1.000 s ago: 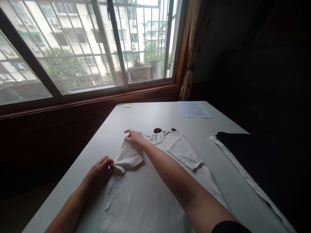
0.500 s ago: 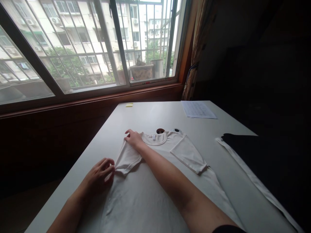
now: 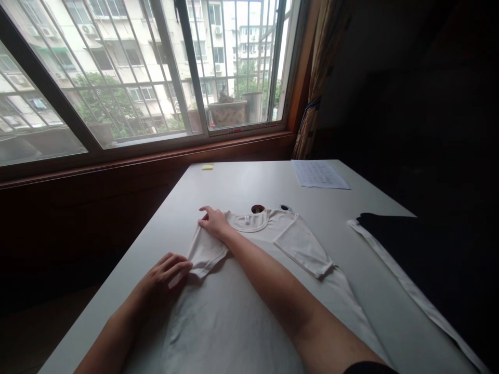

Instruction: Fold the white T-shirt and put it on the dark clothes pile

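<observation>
Lying on the near part of the white desk (image 3: 245,182), in the head view, is a white short-sleeved shirt (image 3: 222,317), its collar (image 3: 253,227) toward the far side. The right hand (image 3: 212,221) rests on the shirt's left shoulder, index finger extended and the others bent; the forearm crosses the shirt from the near right. Nearer and farther left, the left hand (image 3: 167,272) has its fingers loosely curved, tips at the outer corner of the left sleeve (image 3: 206,254). Whether either of the hands grips the fabric cannot be told. The right sleeve (image 3: 304,246) lies folded inward over the body. Just beyond the collar, partly hidden, are a brown ring (image 3: 258,209) and a white ring (image 3: 285,208). At far left lies a yellow slip (image 3: 208,167); at far right, printed paper (image 3: 322,174); at right, dark cloth (image 3: 424,270) with a pale edge.
</observation>
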Demonstrator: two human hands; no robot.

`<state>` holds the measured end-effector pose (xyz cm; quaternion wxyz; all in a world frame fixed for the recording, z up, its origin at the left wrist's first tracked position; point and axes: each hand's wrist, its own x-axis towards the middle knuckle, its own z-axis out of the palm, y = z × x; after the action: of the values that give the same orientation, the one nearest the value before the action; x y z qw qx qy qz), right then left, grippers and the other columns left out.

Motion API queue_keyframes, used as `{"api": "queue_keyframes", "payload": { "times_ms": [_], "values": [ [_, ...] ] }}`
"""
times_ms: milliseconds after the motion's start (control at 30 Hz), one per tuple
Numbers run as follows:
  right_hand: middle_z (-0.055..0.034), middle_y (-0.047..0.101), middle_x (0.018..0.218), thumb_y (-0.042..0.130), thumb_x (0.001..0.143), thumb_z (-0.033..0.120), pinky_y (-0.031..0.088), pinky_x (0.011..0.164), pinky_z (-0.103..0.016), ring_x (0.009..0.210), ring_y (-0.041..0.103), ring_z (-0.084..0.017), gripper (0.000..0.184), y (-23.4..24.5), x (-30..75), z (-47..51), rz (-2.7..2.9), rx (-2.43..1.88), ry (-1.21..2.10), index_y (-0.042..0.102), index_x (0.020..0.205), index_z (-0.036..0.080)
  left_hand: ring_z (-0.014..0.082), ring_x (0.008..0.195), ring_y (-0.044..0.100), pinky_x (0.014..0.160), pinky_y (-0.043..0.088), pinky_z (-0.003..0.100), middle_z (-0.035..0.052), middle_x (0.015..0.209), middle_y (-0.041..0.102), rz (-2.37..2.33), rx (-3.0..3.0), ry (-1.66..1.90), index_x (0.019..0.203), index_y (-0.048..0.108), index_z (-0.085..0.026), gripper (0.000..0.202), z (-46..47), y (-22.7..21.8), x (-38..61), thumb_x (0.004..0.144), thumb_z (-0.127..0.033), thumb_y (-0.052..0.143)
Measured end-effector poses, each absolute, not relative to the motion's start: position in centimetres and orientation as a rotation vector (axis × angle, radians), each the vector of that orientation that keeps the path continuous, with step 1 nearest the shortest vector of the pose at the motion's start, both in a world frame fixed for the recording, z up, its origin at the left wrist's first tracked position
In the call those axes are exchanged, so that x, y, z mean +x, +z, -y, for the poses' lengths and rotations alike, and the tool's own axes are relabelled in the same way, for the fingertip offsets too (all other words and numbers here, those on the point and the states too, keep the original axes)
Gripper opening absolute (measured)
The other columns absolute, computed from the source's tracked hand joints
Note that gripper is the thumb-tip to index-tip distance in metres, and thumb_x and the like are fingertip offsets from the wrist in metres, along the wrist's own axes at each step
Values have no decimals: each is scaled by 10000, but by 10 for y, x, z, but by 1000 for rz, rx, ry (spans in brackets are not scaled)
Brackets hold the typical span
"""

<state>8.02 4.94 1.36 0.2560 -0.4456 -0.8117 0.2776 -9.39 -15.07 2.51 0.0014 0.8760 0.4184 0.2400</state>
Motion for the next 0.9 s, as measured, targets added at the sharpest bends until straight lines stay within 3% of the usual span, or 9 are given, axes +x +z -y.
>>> {"api": "queue_keyframes", "payload": {
  "times_ms": [100,267,367,467,533,767,900],
  "values": [
    [20,763,1047,627,926,324,401,994,-408,1111,604,-238,413,11,80,-44,2227,-1194,657,564,1334,323,213,936,617,821,560,361,73,1058,678,-1282,2790,706,1157,660,-243,246,154,33,-89,954,-118,598],
    [-64,666,1253,607,954,347,369,1045,-463,1189,529,-285,370,9,78,-34,2266,-1187,506,593,1320,295,219,917,630,828,571,387,73,1025,697,-1300,2815,628,1183,683,-252,276,161,43,-83,951,-131,596],
    [-98,622,1282,587,973,383,378,1041,-486,1208,501,-306,375,7,76,-30,2313,-1205,378,582,1332,276,250,1113,632,939,575,421,85,1189,695,-1285,2827,607,1264,656,-258,333,162,43,-82,961,-143,577],
    [-112,604,1281,554,993,391,396,1031,-487,1213,495,-307,391,7,76,-29,2364,-1205,295,554,1361,262,270,1368,515,1123,495,478,79,1450,583,-1259,2838,524,1463,514,-262,489,159,40,-82,985,-167,545],
    [-115,598,1293,544,996,396,400,1036,-488,1226,495,-306,410,8,78,-30,2386,-1184,306,541,1381,256,260,1425,468,1181,447,485,57,1520,527,-1186,2860,438,1524,439,-271,539,156,38,-83,1000,-188,529],
    [-116,580,1405,640,922,500,370,1102,-474,1285,524,-300,662,23,108,-28,2613,-958,362,446,1510,266,272,1454,425,1209,406,519,45,1561,471,-1089,2922,327,1569,374,-285,572,154,38,-83,1018,-220,514],
    [-143,450,1573,631,905,587,282,1191,-490,1439,409,-320,816,23,134,-17,2746,-776,390,354,1579,221,277,1435,453,1207,412,502,61,1550,487,-1055,2953,378,1546,419,-260,557,153,32,-82,1005,-222,544]
  ]
}}
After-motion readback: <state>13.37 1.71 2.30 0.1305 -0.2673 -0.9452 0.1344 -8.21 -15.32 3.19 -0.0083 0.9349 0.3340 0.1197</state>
